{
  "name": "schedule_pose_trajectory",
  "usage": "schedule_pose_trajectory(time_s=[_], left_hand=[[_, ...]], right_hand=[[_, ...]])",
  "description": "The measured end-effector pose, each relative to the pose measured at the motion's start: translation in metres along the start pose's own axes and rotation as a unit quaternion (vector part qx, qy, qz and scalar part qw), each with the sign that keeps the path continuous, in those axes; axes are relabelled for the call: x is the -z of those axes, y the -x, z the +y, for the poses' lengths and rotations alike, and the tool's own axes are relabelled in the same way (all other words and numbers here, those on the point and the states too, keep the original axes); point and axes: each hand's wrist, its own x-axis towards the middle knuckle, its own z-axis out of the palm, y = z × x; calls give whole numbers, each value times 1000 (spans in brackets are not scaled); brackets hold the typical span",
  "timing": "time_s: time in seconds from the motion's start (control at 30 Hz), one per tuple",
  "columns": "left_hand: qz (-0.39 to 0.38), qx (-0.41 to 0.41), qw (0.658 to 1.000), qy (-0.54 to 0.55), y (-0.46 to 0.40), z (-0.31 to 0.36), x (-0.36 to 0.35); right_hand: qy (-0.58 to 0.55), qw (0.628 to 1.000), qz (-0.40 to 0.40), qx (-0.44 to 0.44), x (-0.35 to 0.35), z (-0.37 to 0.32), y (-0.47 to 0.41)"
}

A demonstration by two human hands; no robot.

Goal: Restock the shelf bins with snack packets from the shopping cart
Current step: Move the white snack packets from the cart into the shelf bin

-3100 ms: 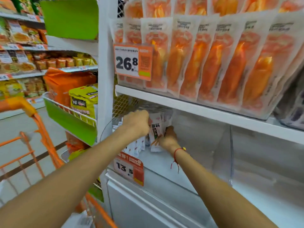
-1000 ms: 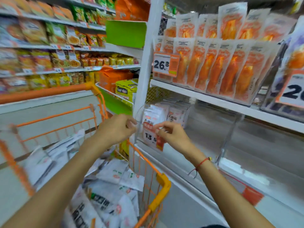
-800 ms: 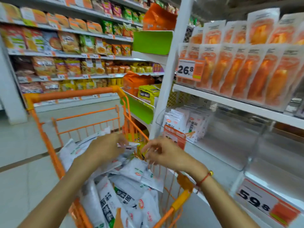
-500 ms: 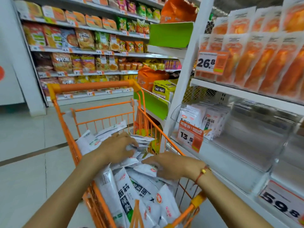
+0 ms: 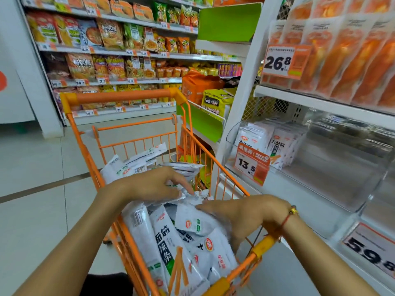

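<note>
With both hands, left hand (image 5: 157, 184) and right hand (image 5: 245, 214), spread flat on the loose heap of slick white plastic snack packets (image 5: 181, 238) in the orange wire shopping cart (image 5: 128, 97), neither visibly gripping, a hasty scoop could spill packets over the cart's right edge short of the clear plastic shelf bin (image 5: 320, 167).

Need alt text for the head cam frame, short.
Both hands reach into an orange shopping cart piled with white snack packets, the left hand and right hand resting on the pile. To the right, a clear shelf bin holds a few matching packets behind a 13.5 price tag.
</note>
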Motion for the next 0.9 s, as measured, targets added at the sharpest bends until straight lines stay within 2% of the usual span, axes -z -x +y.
schedule_pose_trajectory(time_s=[0.1,0.17,0.23,0.3,0.37,0.43,0.53,0.57,0.63,0.7,0.73,0.77,0.83,0.87,0.9], left_hand=[[-95,-1,995,-31,-1,-4,-3],[-118,1,991,-54,-3,-6,-4],[-79,-13,996,-46,-5,-4,-5],[28,-52,998,-5,-7,-2,-1],[130,-64,986,83,-7,2,4],[202,-48,960,186,-8,9,8],[271,3,913,307,-11,22,8],[279,27,894,349,-13,24,7],[247,73,868,424,-14,27,5],[199,89,871,441,-14,32,4],[197,87,874,436,-14,34,2],[214,80,872,433,-15,34,1],[290,74,856,422,-14,30,2],[340,73,847,402,-14,26,4],[384,71,838,382,-13,21,8]], right_hand=[[5,998,52,-44,-3,-2,3],[-6,996,78,-50,0,-4,12],[-65,992,108,-15,7,-2,21],[-173,973,152,26,16,-3,28],[-289,929,229,35,24,1,32],[-407,867,287,34,29,2,34],[-561,774,293,39,32,0,29],[-586,754,294,42,33,-4,26],[-635,706,311,48,33,-11,20],[-643,674,361,47,31,-20,11],[-614,681,398,35,30,-21,6],[-557,707,435,18,29,-23,3],[-370,787,493,-22,27,-23,-1],[-261,837,479,-46,26,-23,-1],[-171,892,411,-76,25,-24,-2]])
